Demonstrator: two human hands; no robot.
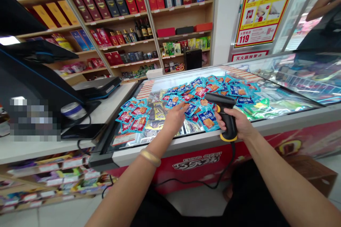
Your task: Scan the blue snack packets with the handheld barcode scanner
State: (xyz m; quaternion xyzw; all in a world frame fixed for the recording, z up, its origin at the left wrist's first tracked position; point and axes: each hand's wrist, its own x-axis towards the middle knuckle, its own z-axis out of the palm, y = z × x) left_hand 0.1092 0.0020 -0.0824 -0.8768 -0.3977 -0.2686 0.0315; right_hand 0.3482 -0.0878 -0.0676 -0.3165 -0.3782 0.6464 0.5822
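Observation:
My right hand (238, 122) is wrapped round the grip of a black barcode scanner (229, 122) with yellow trim, its head tilted over the packets. My left hand (174, 118) reaches to the near edge of a loose pile of small blue-and-red snack packets (201, 92), fingers stretched out and fingertips touching them. No packet shows clearly in its grasp. Left of this hand, a smaller group of the same packets (133, 115) lies apart from the pile. Both groups rest on the glass top of a chest freezer (176, 145). From the scanner, a black cable hangs down the freezer's front.
A counter (80, 150) on the left carries a dark checkout terminal (34, 78) and a scale (98, 87). Beyond the freezer stand shelves (114, 21) of boxed goods. Another person (319, 25) stands at the far right. A cardboard box (311, 173) is on the floor.

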